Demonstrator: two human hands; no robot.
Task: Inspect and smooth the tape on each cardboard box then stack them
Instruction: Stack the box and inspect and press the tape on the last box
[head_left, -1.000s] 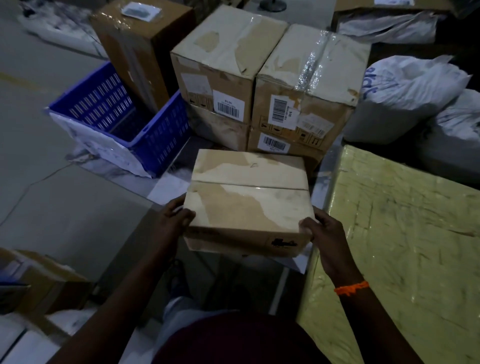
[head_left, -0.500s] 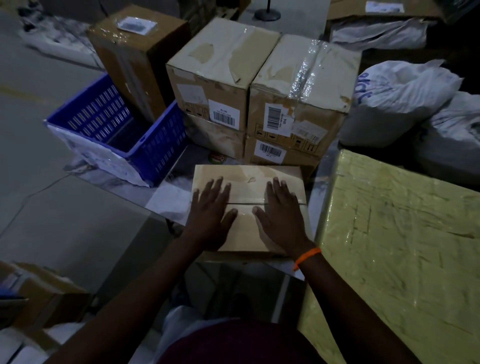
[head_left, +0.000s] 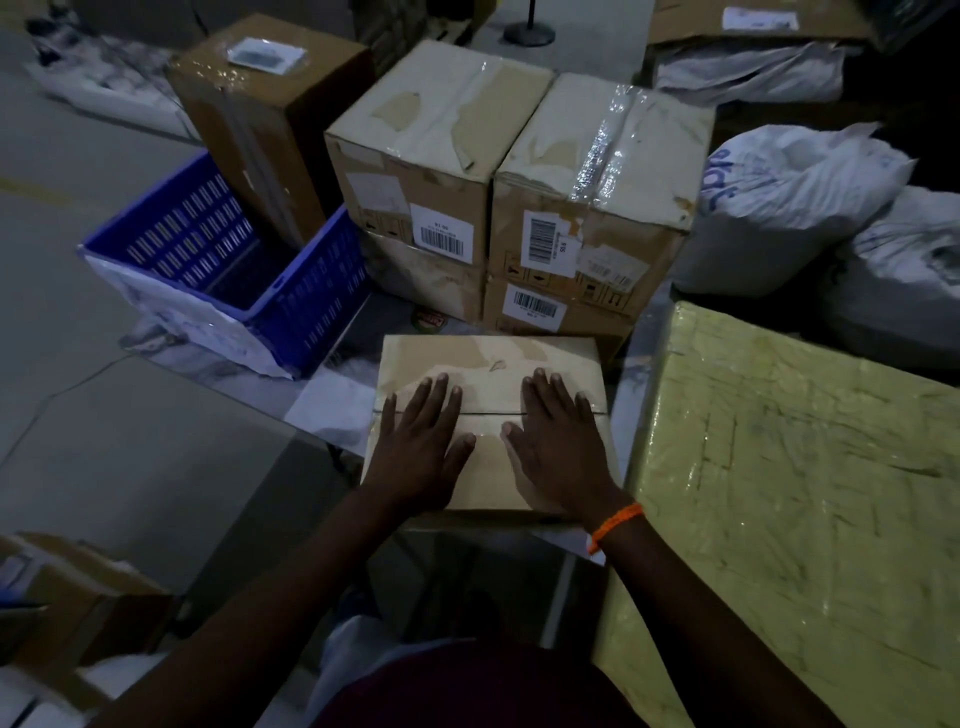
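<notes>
**Pressing the tape flat on the small box**

Both my hands are lying palm-down on the small cardboard box. The box is sitting on the low surface right in front of me, just short of the stacked boxes and close beside the yellow wrapped block on my right.

My left hand is covering the left half of the lid and my right hand the right half. The fingers are lying straight and slightly spread, released and grasping nothing. They are reaching across the flap seam, and my thumbs are pointing in toward each other with a gap between them.

I am reading this as the smoothing step on this one box, with stacking yet to come.

The light is dim, and the tape is showing only as a faint sheen between my thumbs. I cannot tell by eye whether any edge is lifting, so touch is doing the inspecting.

How I am judging it best done:
- Sweeping outward from the middle along the seam, so that air and wrinkles are going out toward the ends.
- Pressing with the flats of the fingers, and only moderately, because the flaps may be sagging at the seam.
- Anchoring with one hand while the other is sliding, since the surface is looking slick and the box could be skating on it.
- Going gently over the scuffed patch near the far edge, which could be catching a fingertip.
- Following the tape over the side edges, which are lying out of my sight here.
</notes>
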